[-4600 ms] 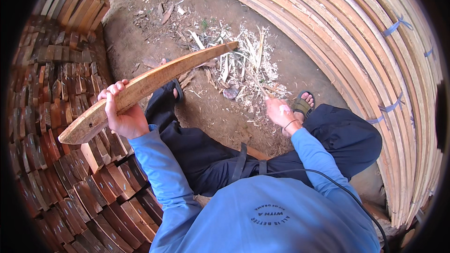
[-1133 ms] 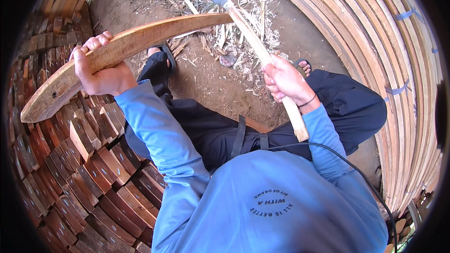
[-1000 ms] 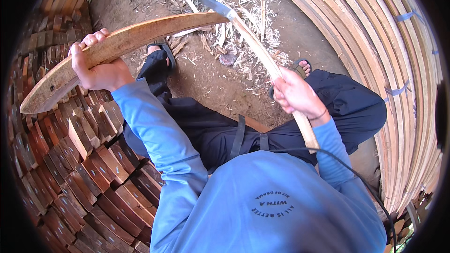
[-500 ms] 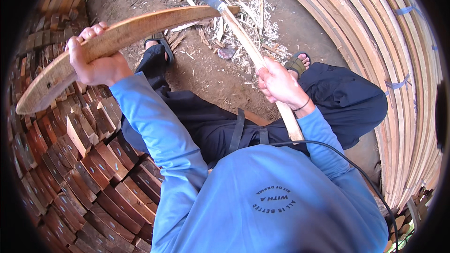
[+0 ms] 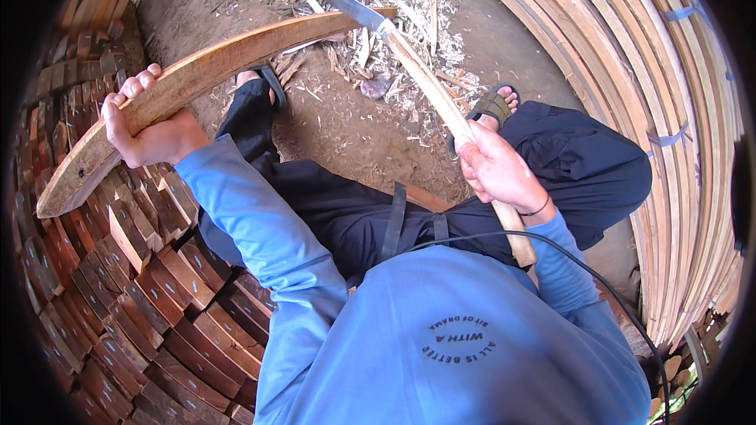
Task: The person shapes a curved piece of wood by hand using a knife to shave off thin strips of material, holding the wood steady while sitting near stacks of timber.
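Observation:
My left hand [image 5: 153, 127] is wrapped around the thick near end of a curved wooden plank [image 5: 236, 49], which arcs away to the far right. In my right hand [image 5: 500, 171] is the pale wooden handle of a long-handled knife [image 5: 425, 83]. Its metal blade [image 5: 354, 8] lies across the plank's far tip, seemingly touching it; the exact contact is hard to make out. The handle's butt end reaches back beside my shirt.
Wood shavings [image 5: 409, 47] litter the dirt floor [image 5: 339, 126] ahead, between my sandalled feet. Stacked wooden pieces [image 5: 157, 291] rise on the left. Long curved boards [image 5: 622, 55], tied with blue strips, stand along the right. A black cable [image 5: 583, 267] crosses my shirt.
My right hand has drawn the knife back toward my body and slightly right, the blade shifting down along the plank's tip. My left hand and the plank's near end have moved slightly nearer.

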Tool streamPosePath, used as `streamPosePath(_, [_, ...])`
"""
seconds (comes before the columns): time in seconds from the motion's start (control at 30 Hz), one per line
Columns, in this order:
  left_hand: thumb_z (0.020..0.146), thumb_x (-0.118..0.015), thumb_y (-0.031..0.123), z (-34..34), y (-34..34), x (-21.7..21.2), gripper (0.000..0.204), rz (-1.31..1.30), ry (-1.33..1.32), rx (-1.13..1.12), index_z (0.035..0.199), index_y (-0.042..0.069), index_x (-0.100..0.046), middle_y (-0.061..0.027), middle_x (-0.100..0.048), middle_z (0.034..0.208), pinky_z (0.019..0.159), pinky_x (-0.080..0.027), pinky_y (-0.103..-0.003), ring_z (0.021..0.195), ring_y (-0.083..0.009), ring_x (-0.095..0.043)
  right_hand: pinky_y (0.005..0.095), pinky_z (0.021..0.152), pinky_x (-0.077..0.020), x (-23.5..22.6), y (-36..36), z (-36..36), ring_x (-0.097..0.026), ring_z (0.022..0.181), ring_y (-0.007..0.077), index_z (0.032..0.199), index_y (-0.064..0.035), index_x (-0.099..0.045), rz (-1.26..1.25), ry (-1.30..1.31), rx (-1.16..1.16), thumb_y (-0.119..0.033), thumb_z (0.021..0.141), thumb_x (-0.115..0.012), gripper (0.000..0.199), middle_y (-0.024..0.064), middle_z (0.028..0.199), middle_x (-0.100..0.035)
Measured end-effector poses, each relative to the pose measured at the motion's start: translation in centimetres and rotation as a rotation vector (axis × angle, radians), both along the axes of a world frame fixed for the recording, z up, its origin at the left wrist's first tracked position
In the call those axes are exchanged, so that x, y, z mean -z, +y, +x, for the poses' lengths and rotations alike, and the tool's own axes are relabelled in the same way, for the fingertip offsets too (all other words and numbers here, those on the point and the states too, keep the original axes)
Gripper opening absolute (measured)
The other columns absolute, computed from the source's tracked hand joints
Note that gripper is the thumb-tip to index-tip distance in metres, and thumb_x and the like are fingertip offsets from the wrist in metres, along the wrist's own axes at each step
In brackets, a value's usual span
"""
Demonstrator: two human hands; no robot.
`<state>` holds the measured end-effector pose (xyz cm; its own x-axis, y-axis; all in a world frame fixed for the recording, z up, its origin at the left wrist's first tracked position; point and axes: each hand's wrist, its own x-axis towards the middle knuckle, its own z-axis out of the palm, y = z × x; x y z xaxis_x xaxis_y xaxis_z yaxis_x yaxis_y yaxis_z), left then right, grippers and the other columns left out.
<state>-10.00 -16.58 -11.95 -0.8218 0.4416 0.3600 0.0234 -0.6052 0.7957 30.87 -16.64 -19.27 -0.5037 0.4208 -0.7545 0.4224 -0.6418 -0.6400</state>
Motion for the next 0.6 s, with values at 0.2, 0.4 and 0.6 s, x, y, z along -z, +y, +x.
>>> streamPosePath(0.2, [0.081, -0.061, 0.029, -0.3, 0.7, -0.1, 0.021, 0.006, -0.004, 0.018, 0.081, 0.009, -0.053, -0.0086, -0.052, 0.069, 0.074, -0.048, -0.044, 0.065, -0.0225, -0.054, 0.0314, 0.035, -0.0436, 0.7, -0.8, -0.8, -0.054, 0.041, 0.0157, 0.1, -0.0034, -0.044, 0.088, -0.074, -0.052, -0.013, 0.103, -0.041, 0.011, 0.0043, 0.063, -0.051])
streamPosePath(0.4, [0.081, -0.061, 0.029, 0.3, 2.1, 0.4, 0.022, -0.003, -0.007, 0.042, 0.08, 0.009, -0.053, -0.0087, -0.052, 0.069, 0.075, -0.048, -0.044, 0.066, -0.0232, -0.054, 0.0306, 0.038, -0.0454, 3.4, 1.8, -4.4, -0.054, 0.042, 0.0147, 0.1, -0.0035, -0.047, 0.166, -0.071, -0.062, -0.017, 0.102, -0.043, 0.014, 0.0031, 0.063, -0.051])
streamPosePath(0.6, [0.079, -0.063, 0.03, -0.4, 1.8, 1.0, 0.02, -0.024, -0.011, 0.027, 0.076, 0.013, -0.052, -0.0069, -0.053, 0.071, 0.08, -0.048, -0.046, 0.068, -0.0238, -0.055, 0.0226, 0.038, -0.0383, 3.4, 5.3, -6.5, -0.043, 0.049, 0.006, 0.099, -0.0099, -0.046, 0.034, -0.028, -0.01, -0.016, 0.103, -0.043, 0.008, -0.0034, 0.07, -0.046])
